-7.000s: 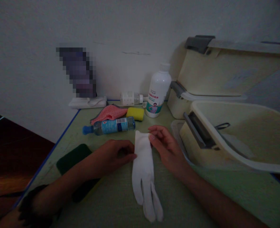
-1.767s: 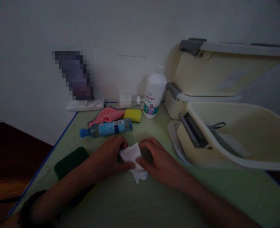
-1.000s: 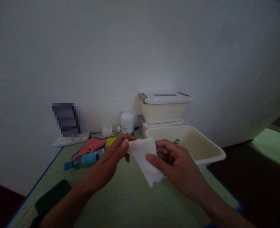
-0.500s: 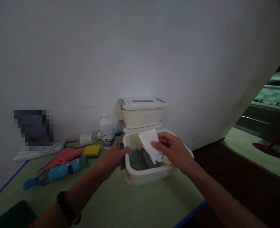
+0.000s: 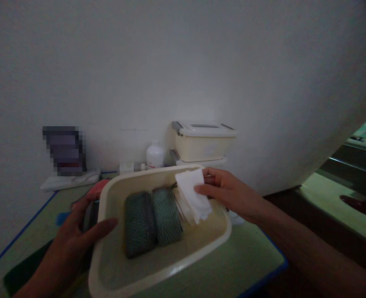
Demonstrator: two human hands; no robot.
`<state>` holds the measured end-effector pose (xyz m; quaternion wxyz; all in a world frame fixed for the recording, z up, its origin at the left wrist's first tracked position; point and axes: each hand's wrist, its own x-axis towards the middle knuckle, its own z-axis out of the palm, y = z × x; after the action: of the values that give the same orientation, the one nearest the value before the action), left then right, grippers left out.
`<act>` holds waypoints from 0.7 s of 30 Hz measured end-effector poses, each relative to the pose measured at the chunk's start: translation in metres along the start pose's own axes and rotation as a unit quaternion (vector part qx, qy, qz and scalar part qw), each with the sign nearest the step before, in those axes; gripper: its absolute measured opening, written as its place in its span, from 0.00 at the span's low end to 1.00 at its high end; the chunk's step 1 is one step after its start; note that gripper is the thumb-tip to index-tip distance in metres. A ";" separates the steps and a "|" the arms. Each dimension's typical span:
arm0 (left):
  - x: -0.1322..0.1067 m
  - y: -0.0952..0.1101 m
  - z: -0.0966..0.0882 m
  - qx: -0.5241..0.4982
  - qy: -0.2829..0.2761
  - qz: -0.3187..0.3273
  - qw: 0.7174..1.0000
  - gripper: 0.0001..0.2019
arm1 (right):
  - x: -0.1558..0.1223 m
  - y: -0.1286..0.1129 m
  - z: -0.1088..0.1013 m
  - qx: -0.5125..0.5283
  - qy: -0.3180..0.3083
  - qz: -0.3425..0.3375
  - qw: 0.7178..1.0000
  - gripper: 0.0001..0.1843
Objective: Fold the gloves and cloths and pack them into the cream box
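Note:
My left hand (image 5: 74, 236) grips the left side of a cream plastic bin (image 5: 183, 269), its thumb over the rim and its fingers outside the wall. The bin is lidless and tilted towards me. Inside it, two grey-green mesh scrubbing sponges (image 5: 139, 223) lie side by side. Pinched between the thumb and fingers of my right hand (image 5: 229, 192) is a folded white cloth (image 5: 191, 188), held over the right part of the bin. Under the cloth, some off-white material (image 5: 185, 207) shows in part; I cannot make out what it is.
Behind the bin, a lidded cream box (image 5: 204, 145) stands stacked on another by the wall. A white bottle (image 5: 155, 155) is to its left. Farther left are a pink cloth (image 5: 97, 189) and a pixelated dark object (image 5: 65, 151). The table's blue edge (image 5: 279, 265) runs at right.
The bin has come closer to me and left, now tipped so its inside shows. My left hand has moved left and nearer with it. My right hand still holds the white cloth.

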<state>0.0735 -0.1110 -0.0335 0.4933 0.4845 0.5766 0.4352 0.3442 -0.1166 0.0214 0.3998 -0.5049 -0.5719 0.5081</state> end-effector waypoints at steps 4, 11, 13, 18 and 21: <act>-0.007 -0.006 -0.007 0.038 0.110 0.031 0.993 0.29 | 0.018 0.011 0.012 -0.110 -0.073 0.031 0.991 0.10; -0.009 -0.020 -0.014 0.022 0.132 0.018 0.991 0.28 | 0.041 0.023 0.039 -0.405 -0.011 0.022 0.914 0.08; -0.009 -0.020 -0.014 0.014 0.123 0.023 0.992 0.27 | 0.048 0.027 0.046 -0.425 0.001 0.019 0.905 0.13; -0.010 -0.018 -0.017 0.013 0.106 0.030 0.994 0.27 | 0.062 0.035 0.059 -0.473 0.024 -0.002 0.881 0.28; -0.010 -0.018 -0.018 -0.008 0.090 0.028 0.995 0.26 | 0.066 0.039 0.063 -0.492 0.021 -0.007 0.870 0.30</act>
<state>0.0540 -0.1240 -0.0477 0.4309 0.4550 0.6016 0.4953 0.2782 -0.0635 -0.0314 0.1151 -0.6428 -0.7430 0.1470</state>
